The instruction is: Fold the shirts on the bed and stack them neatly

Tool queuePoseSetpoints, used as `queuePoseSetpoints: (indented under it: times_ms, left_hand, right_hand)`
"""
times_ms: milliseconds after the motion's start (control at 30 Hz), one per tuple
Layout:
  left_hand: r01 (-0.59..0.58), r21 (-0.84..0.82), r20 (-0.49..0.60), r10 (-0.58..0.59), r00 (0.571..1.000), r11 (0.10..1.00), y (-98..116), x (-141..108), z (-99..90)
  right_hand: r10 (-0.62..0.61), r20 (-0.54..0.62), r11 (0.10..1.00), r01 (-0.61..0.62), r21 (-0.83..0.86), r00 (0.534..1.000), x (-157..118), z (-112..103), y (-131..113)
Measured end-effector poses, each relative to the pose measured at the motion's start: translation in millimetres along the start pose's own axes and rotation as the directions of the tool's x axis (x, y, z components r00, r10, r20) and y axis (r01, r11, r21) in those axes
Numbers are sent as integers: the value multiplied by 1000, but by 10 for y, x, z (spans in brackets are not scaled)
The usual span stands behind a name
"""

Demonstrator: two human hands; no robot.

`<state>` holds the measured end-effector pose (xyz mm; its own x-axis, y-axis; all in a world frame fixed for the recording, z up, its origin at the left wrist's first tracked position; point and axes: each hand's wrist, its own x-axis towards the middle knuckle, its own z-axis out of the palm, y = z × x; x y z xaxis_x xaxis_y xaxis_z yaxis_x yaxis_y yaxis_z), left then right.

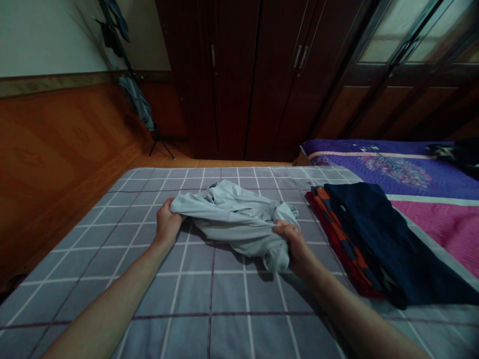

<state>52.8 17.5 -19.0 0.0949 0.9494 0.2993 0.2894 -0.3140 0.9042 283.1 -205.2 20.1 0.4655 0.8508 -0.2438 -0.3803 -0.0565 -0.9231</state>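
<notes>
A crumpled pale grey garment (235, 214) stretches between my two hands, just over the checked bedsheet (179, 299); its kind cannot be made out from the bunched cloth. My left hand (168, 223) grips its left end, the fingers closed round the fabric. At the other end, my right hand (294, 242) pinches the cloth, and a loose fold hangs down beside it. To the right of my right hand lies a stack of folded clothes (381, 234), dark navy on top, with orange-patterned and red pieces under it.
A purple and pink bedspread (374, 164) lies beyond the stack, with a dark cloth (456, 155) at its far right. Behind the bed stands a dark wooden wardrobe (239, 80). A coat stand (129, 65) with clothes is at the back left.
</notes>
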Motion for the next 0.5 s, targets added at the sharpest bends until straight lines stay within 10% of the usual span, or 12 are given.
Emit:
queuePoseSetpoints:
  times_ms: [133, 233, 300, 367, 433, 500]
  left_hand:
    - [26, -92, -83, -34, 996, 995, 117, -63, 6]
    - [-36, -147, 164, 60, 985, 989, 368, -319, 33]
    - [-92, -138, 485, 148, 862, 986, 518, -539, 77]
    - [-203, -121, 734, 225, 640, 972, 624, -740, 132]
    - [-335, -131, 839, 285, 465, 933, 695, -887, 185]
    - [-409, -146, 859, 321, 400, 901, 745, -977, 233]
  right_hand:
    - [47, -188, 990, -20, 141, 981, 166, -127, -150]
    - [146, -168, 964, -102, 246, 975, 202, -155, -173]
    - [200, -119, 933, -152, 326, 973, 188, -152, -143]
    - [233, -52, 902, -196, 386, 971, 153, -136, -113]
    - [239, 27, 885, -229, 406, 971, 105, -90, -118]
    - [210, 87, 880, -227, 416, 974, 52, 15, -186]
